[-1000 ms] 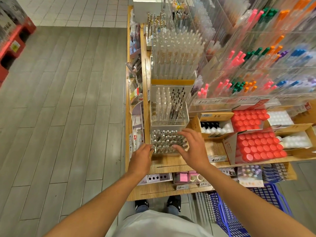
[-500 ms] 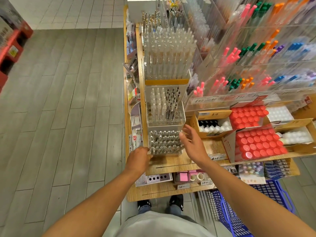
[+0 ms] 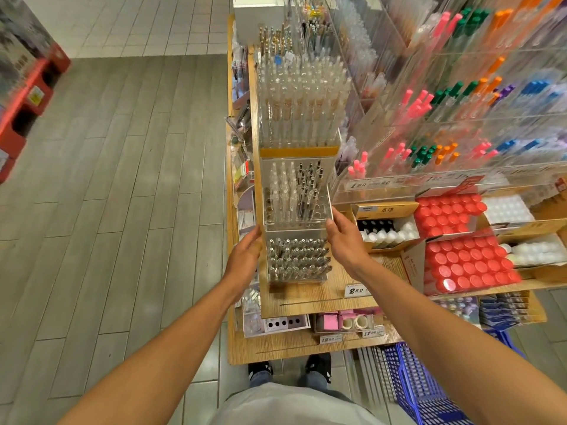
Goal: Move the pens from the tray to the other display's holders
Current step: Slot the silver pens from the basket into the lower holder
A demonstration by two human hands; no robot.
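A clear acrylic tray (image 3: 296, 260) packed with upright silver-tipped pens stands on the wooden shelf (image 3: 306, 297). Directly behind it is a taller clear display (image 3: 296, 194) whose holders contain some white and some black pens. My left hand (image 3: 245, 256) lies against the tray's left side with its fingers reaching up along the wall. My right hand (image 3: 343, 237) is on the right, fingers fairly straight, with the thumb touching the lower right corner of the taller display. Neither hand holds a pen.
A large rack of clear pens (image 3: 302, 105) rises behind the display. Coloured pens in acrylic tiers (image 3: 445, 118) fill the right. Boxes of red-capped bottles (image 3: 466, 265) and white-capped bottles (image 3: 386, 231) sit right of my right hand. A blue basket (image 3: 423, 391) stands on the floor.
My right hand has come off the top of the tray's pens and moved to the right side, farther back. My left hand slid forward and up along the left side.
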